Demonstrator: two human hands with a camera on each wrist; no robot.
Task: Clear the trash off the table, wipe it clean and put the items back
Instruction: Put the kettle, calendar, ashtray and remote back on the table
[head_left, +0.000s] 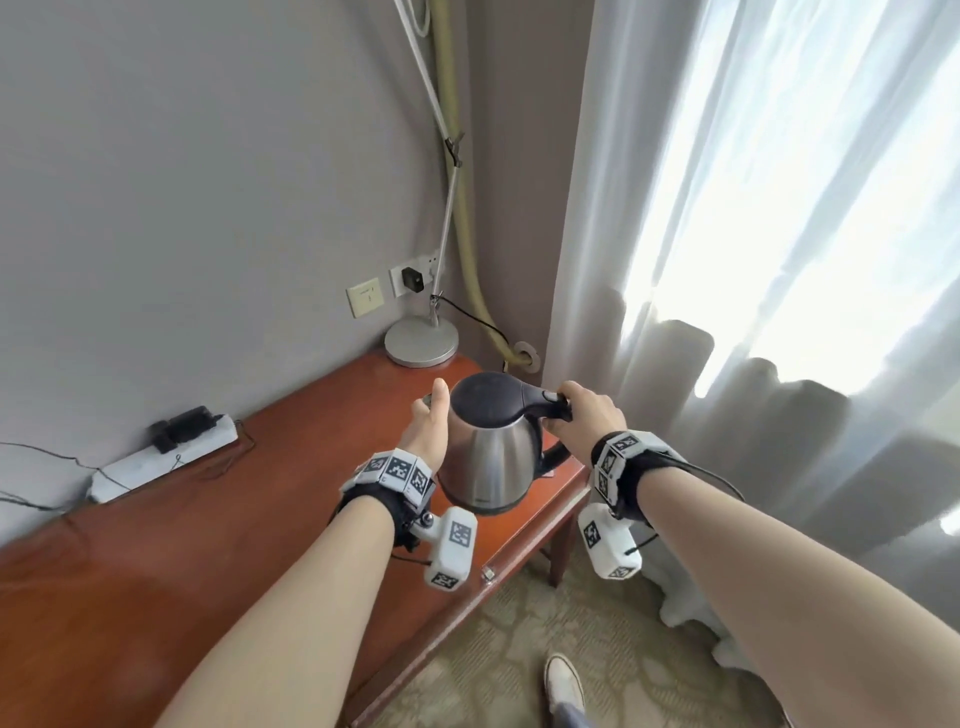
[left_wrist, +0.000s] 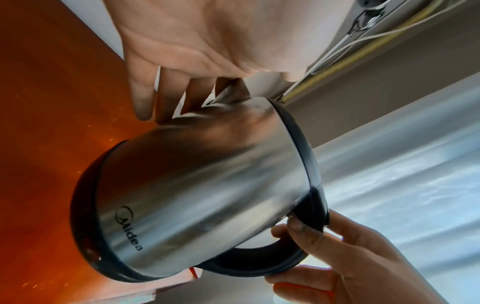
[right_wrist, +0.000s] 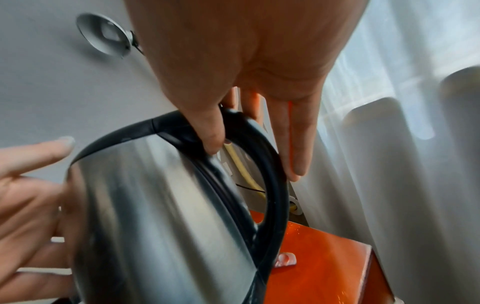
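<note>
I hold the kettle (head_left: 491, 447) above the right end of the tabletop (head_left: 291, 467). My right hand (head_left: 589, 415) is curled around the black handle; my left hand (head_left: 431, 431) lies flat and straight-fingered on the steel side. The polished body looks slippery and stiff, so I judge the handle the safe hold. How much water is inside I cannot tell.

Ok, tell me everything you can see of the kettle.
The kettle is brushed steel with a black domed lid, a black loop handle, a black bottom ring and "Midea" printed low on its side. It is lifted and tilted above the right end of the wooden table. The right hand grips the handle near its top; the left hand lies with straight fingers against the body's far side.
</note>
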